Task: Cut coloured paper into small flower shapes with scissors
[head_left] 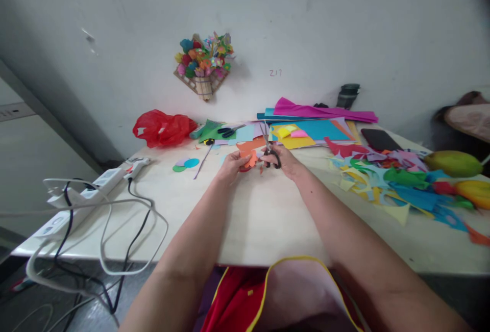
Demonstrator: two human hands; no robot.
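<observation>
Between finger and thumb, my left hand [230, 166] pinches a small piece of orange paper [253, 157] with a wavy, cut edge. My right hand [286, 160] grips black-handled scissors [272, 157], fingers in the loops and blades pointing away from me. The blades stand just right of the paper; whether they touch it I cannot tell. A larger orange sheet [245, 146] lies just behind my left hand. Paper circles [191, 162] in blue, green and lilac lie to the left, beside a thin purple strip [202, 161].
Power strips [103, 181] and looping cables [166, 225] occupy the table's left side. A red plastic bag [164, 128], other scissors [229, 131] and coloured sheets [317, 130] lie along the back. On the right are paper scraps [383, 179], a phone [380, 139] and a green mango-like fruit [454, 163].
</observation>
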